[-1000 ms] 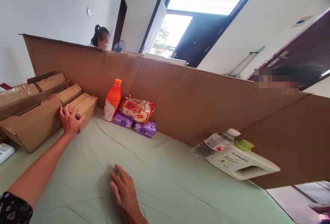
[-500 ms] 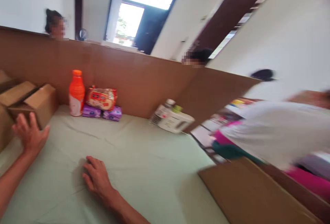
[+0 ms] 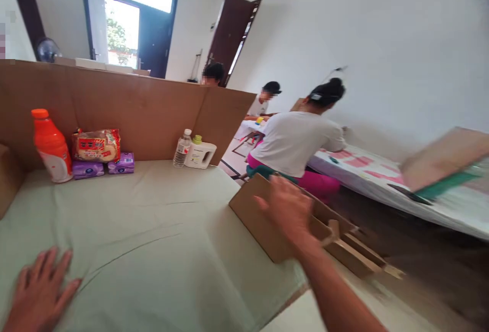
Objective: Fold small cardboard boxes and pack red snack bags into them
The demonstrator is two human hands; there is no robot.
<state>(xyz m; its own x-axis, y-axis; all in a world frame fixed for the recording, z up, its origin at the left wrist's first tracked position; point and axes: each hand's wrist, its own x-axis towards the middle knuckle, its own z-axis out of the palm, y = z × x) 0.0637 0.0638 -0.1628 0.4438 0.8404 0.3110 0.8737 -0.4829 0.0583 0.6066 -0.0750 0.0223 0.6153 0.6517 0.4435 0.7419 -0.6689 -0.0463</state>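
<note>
My left hand [image 3: 40, 288] lies flat and open on the pale green cloth [image 3: 153, 240] at the lower left, holding nothing. My right hand [image 3: 288, 210] is stretched out to the right past the cloth's edge, blurred by motion, fingers apart, close to an open cardboard box [image 3: 267, 220] that stands beside the table. It holds nothing that I can see. At the far left back stand an orange bottle [image 3: 51, 146], a snack packet [image 3: 96, 144] and purple packs [image 3: 103, 166].
A cardboard wall [image 3: 133, 113] runs along the back. A clear water bottle [image 3: 182, 147] and a white jug [image 3: 200, 153] stand at its right end. A person in a white shirt [image 3: 298, 141] sits at another table [image 3: 382, 179], others beyond. A cardboard box corner [image 3: 7, 179] shows at left.
The view has swung to the right. My left hand has left the cardboard boxes and lies flat on the cloth. My right hand has lifted off the cloth and reached toward the box.
</note>
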